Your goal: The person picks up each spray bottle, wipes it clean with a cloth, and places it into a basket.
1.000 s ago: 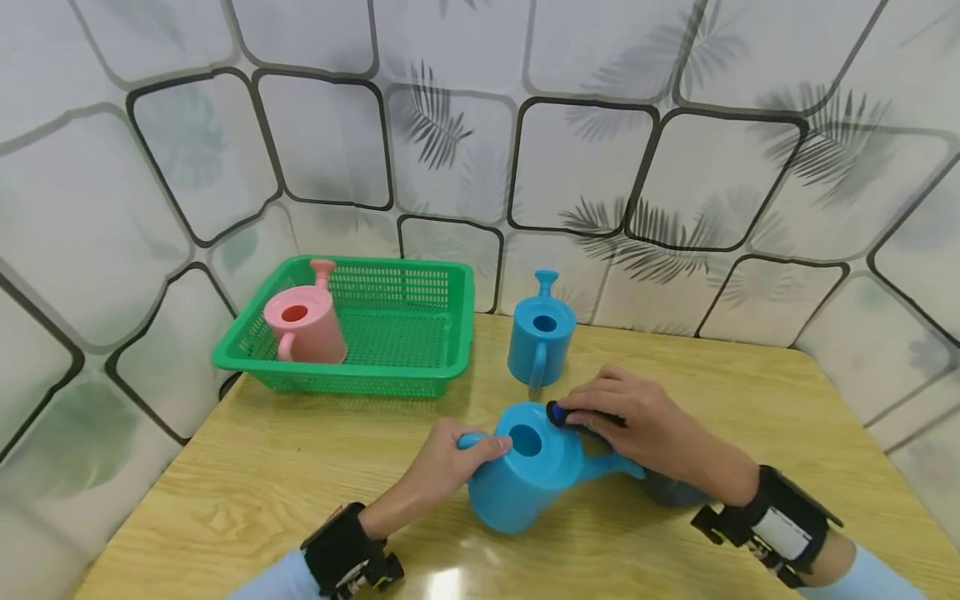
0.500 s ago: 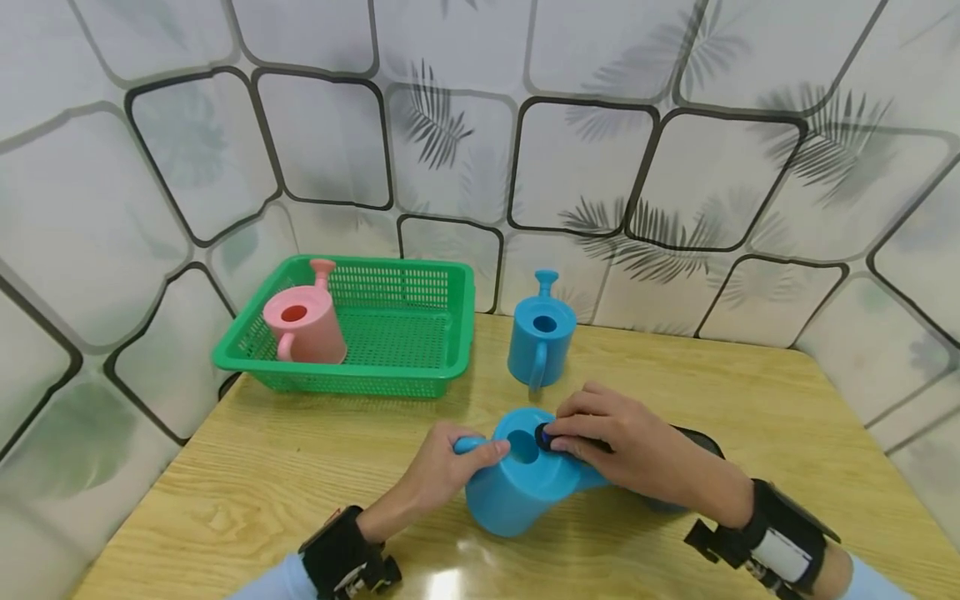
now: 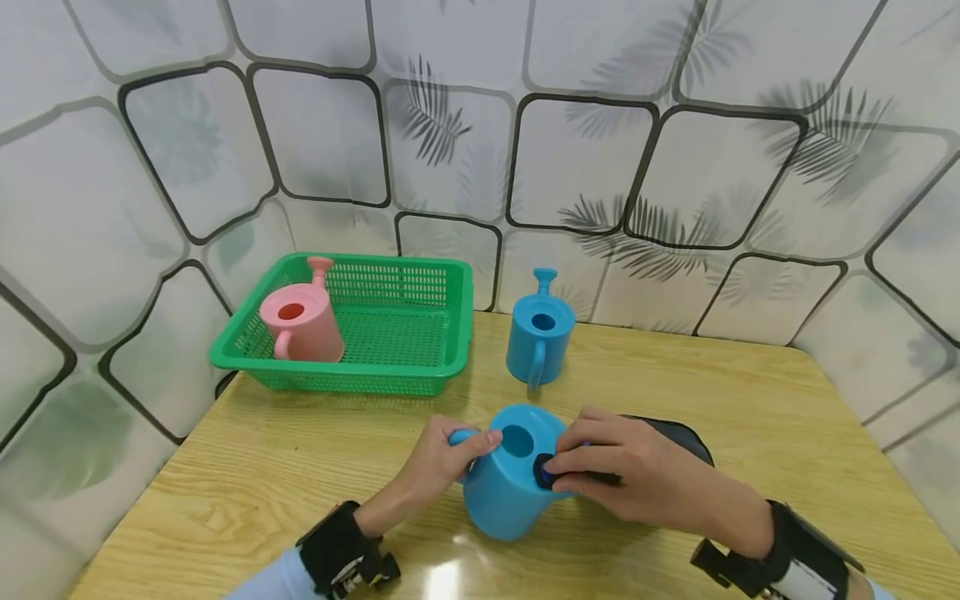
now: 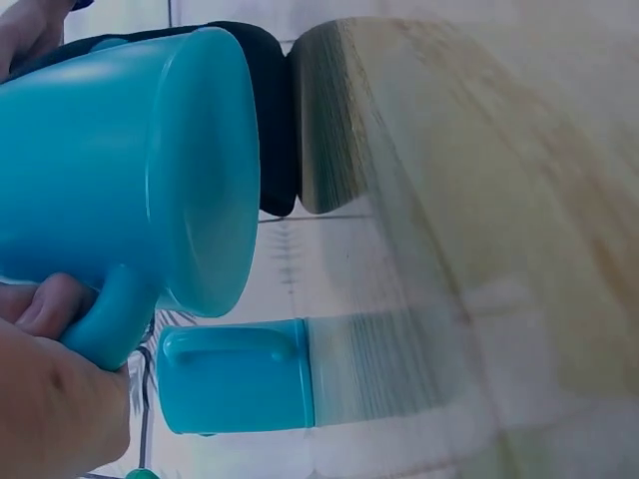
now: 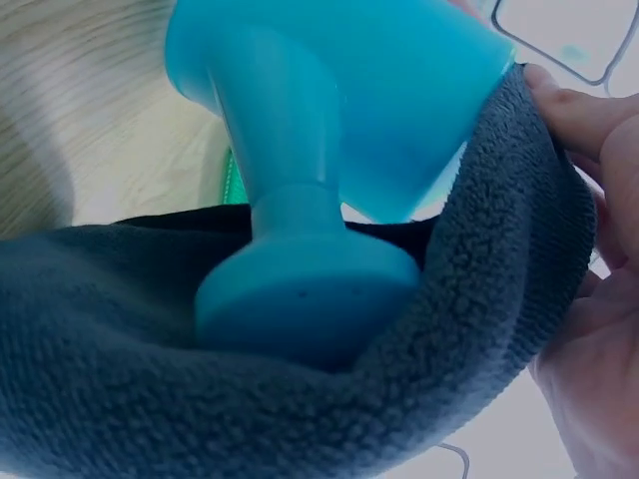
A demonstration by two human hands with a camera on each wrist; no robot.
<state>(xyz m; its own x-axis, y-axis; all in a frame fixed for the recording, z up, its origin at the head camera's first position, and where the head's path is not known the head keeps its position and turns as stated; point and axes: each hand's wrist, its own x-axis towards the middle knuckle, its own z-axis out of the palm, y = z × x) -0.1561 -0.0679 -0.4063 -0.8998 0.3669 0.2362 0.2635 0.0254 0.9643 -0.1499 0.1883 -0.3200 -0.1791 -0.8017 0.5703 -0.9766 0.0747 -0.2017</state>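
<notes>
My left hand (image 3: 438,457) grips the handle of a blue watering can (image 3: 501,504), thumb on its top close to the round opening. The can leans, with its spout toward the right. My right hand (image 3: 641,471) pinches a dark grey fleecy cloth (image 5: 479,249) and presses its edge against the can's top, right of the opening. In the right wrist view the cloth drapes below and around the spout's sprinkler head (image 5: 305,289). The left wrist view shows the can's base (image 4: 215,170) facing the table, with the dark cloth behind it.
A second blue watering can (image 3: 536,354) stands upright at the back, near the patterned wall (image 3: 450,150). To its left, a green basket (image 3: 442,379) holds a pink watering can (image 3: 315,333). All of it rests on a wood-grain table (image 3: 247,475).
My right hand has drawn the cloth from the far edge of the can's top to the near right part. The left hand keeps its grip, and the can has shifted slightly left.
</notes>
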